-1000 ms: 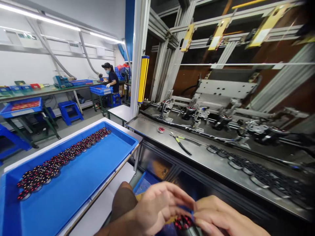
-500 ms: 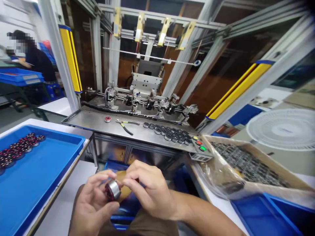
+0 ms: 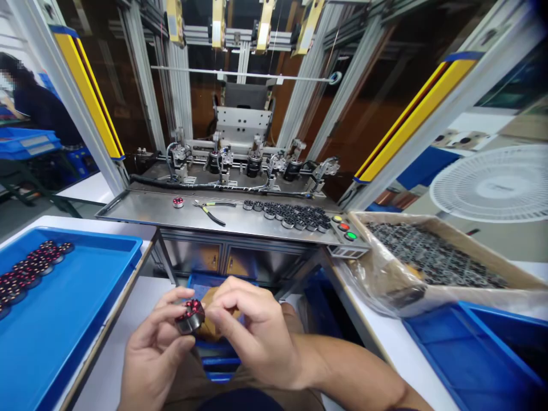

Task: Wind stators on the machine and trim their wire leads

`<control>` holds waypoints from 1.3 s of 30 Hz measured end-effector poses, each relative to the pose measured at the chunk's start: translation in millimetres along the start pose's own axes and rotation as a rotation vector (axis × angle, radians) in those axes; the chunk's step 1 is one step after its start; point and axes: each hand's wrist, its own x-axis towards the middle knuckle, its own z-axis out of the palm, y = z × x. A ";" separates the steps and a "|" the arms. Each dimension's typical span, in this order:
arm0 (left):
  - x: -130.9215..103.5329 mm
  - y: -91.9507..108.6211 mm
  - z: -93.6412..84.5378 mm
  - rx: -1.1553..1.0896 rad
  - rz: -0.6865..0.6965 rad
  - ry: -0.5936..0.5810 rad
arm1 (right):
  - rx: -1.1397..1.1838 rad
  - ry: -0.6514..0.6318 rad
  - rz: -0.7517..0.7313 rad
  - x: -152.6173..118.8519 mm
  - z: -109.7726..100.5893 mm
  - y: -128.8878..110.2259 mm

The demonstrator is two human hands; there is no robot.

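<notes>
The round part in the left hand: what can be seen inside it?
Red pieces show inside the round part; its underside and the side against the left hand are hidden.

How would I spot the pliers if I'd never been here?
Find the big machine between two slanting yellow bars, then the steel shelf along its front. On it, the pliers lie between one red-topped round part and a crowd of dark rings. Only they have two spread yellow-and-black handles.

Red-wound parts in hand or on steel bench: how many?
2: one held part in the left hand, one loose part on the steel bench, left of the pliers. Others may be hidden.
</notes>
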 end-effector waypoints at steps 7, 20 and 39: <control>8.7 4.3 2.2 -0.038 0.030 -0.007 | 0.701 -0.147 0.623 -16.4 21.6 8.7; 8.4 21.9 -21.8 0.518 0.492 -0.266 | 0.730 0.007 0.661 -20.3 3.9 41.3; 4.1 14.0 -17.5 0.460 0.443 -0.324 | 1.100 -0.305 0.784 -21.9 14.7 48.4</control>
